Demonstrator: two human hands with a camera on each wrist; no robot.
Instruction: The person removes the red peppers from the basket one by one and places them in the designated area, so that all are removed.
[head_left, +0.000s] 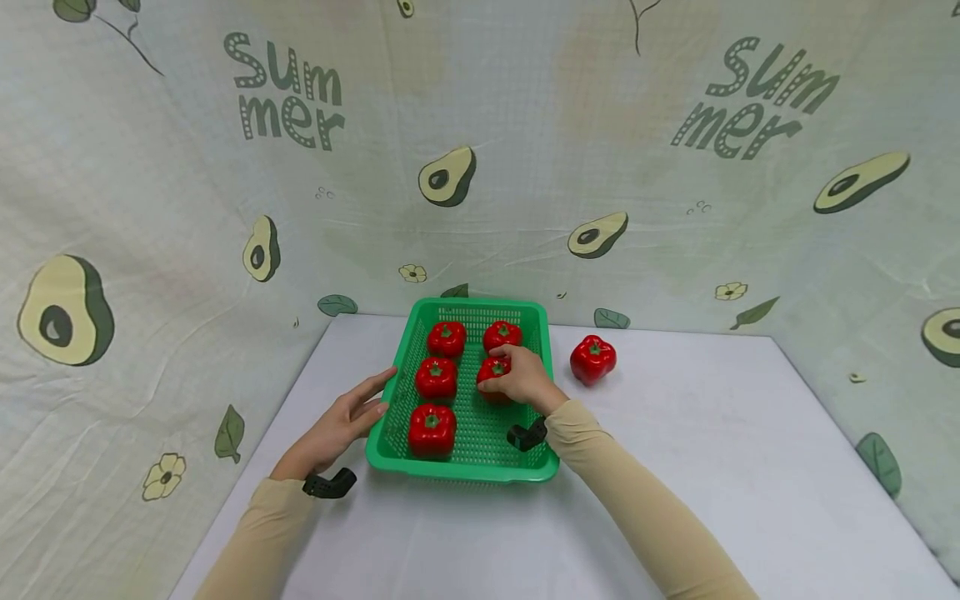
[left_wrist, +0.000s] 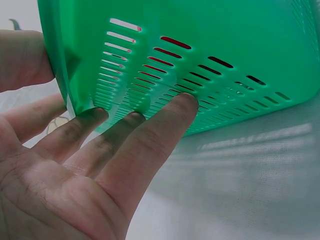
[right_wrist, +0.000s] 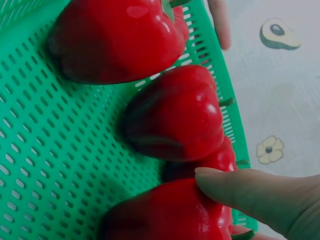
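Observation:
A green plastic basket with slotted walls stands on the table. My left hand is at its left side, thumb and index finger at the rim. The left wrist view shows other fingers against the slotted outer wall, under the rim. Inside the basket, my right hand holds a red bell pepper from above; the right wrist view shows the thumb on its side. Behind it sits another bell pepper. Three more, including the front one, form a left column.
One red bell pepper lies on the white table, right of the basket. A cloth printed with avocados hangs behind and along the sides. Inside the basket, bare floor shows at the front right.

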